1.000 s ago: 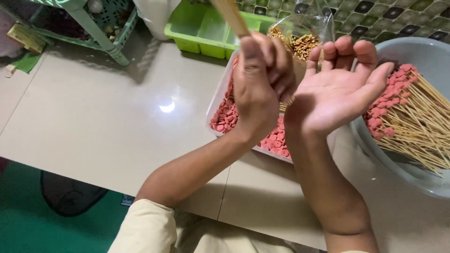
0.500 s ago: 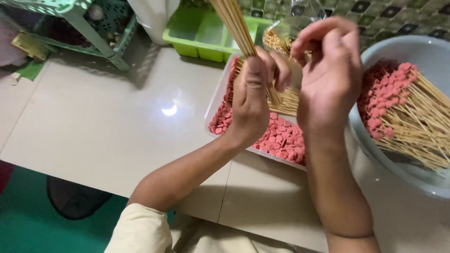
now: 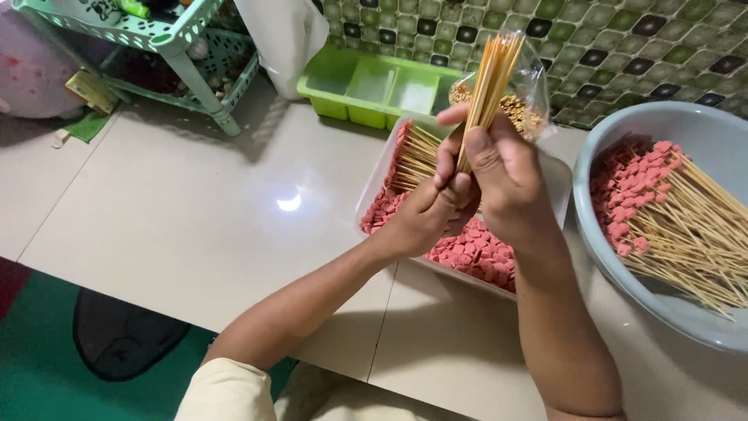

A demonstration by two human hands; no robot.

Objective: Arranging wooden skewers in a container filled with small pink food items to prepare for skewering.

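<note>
A bundle of thin bamboo skewers (image 3: 492, 78) stands upright above a white rectangular tray (image 3: 372, 195). My left hand (image 3: 432, 214) grips the bundle's lower end. My right hand (image 3: 502, 175) wraps around the bundle just above the left, fingers closed on the sticks. The tray below both hands holds small pink-red pieces (image 3: 475, 253) and more skewers. To the right, a grey round basin (image 3: 623, 273) is piled with skewers tipped in the same pink pieces (image 3: 631, 195).
A lime-green divided container (image 3: 374, 86) sits behind the tray, with a clear plastic bag of brownish bits (image 3: 530, 105) beside it. A mint-green plastic rack (image 3: 164, 39) stands at the far left. A white bag (image 3: 280, 31) leans by the tiled wall.
My right hand was spread flat and holding nothing a second ago; it has closed around the skewer bundle. The left hand lowered slightly with the bundle still upright.
</note>
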